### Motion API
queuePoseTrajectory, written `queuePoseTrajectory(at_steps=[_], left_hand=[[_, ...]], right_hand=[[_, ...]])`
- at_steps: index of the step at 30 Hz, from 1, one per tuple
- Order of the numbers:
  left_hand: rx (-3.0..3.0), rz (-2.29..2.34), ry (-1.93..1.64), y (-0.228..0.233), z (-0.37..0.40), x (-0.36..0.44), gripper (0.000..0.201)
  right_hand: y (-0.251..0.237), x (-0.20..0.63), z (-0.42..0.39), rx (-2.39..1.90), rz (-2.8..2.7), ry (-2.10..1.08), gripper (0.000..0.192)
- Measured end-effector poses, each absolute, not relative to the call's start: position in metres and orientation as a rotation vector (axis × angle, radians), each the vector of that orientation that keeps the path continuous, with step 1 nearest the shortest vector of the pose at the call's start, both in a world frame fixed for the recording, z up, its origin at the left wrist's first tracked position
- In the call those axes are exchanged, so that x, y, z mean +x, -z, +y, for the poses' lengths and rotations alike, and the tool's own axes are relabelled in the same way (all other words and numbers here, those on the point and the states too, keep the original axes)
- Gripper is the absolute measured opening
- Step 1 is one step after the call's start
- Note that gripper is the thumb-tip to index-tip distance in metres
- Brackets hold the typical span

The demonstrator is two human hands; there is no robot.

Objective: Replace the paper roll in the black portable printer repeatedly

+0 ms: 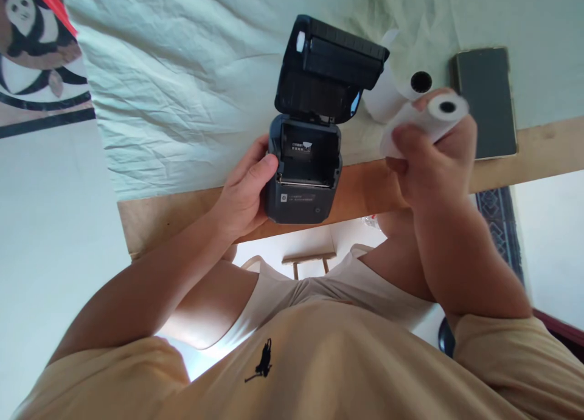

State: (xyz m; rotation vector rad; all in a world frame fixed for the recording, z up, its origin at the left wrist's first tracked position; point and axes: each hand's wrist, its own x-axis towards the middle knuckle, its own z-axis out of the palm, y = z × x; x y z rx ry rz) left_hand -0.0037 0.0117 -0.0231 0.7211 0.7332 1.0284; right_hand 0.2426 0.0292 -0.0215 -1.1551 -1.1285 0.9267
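Note:
My left hand (249, 186) grips the left side of a black portable label printer (303, 192), thumb on its edge. The printer's lid (331, 70) is swung up, and the paper bay inside shows a small printed label but no roll. To the right, my right hand (431, 149) is closed around a white paper roll (426, 119), whose dark core hole faces right. Just behind that hand, a second white paper roll (387, 95) lies on the cloth with a loose end of paper sticking up; my hand partly covers it.
A pale green cloth (191, 73) covers the table, its wooden edge (173, 219) bare along the front. A dark flat rectangular object (486, 101) lies at the right. Panda pictures (43, 49) show at the far left. A small wooden stool (310, 258) stands below.

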Motion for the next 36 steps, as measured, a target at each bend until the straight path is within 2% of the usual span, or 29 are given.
queuePoseTrajectory(at_steps=[6,11,20,24,31,33,36], left_hand=[[0.724,0.716,-1.027,0.024,0.013,-0.004,0.032],[0.711,0.706,-1.015,0.024,0.013,-0.004,0.034],[0.722,0.708,-1.002,0.022,0.014,-0.005,0.034],[0.736,0.687,-1.005,0.023,0.013,-0.005,0.033],[0.734,0.656,-0.997,0.023,0.013,-0.006,0.034],[0.736,0.657,-0.993,0.022,0.013,-0.006,0.035],[0.727,0.698,-0.999,0.020,0.013,-0.004,0.032]], right_hand=[[0.023,0.236,0.020,-1.429,-1.706,-0.487,0.025],[0.022,0.235,0.025,-1.518,-1.888,-0.243,0.025],[0.025,0.241,0.030,-1.712,-1.897,-0.331,0.038],[0.026,0.242,0.029,-1.537,-1.903,-0.245,0.031],[0.024,0.239,0.021,-1.370,-1.961,-0.242,0.050],[0.018,0.241,0.020,-1.242,-1.932,-0.171,0.044],[0.011,0.253,0.024,-1.127,-1.773,0.075,0.022]])
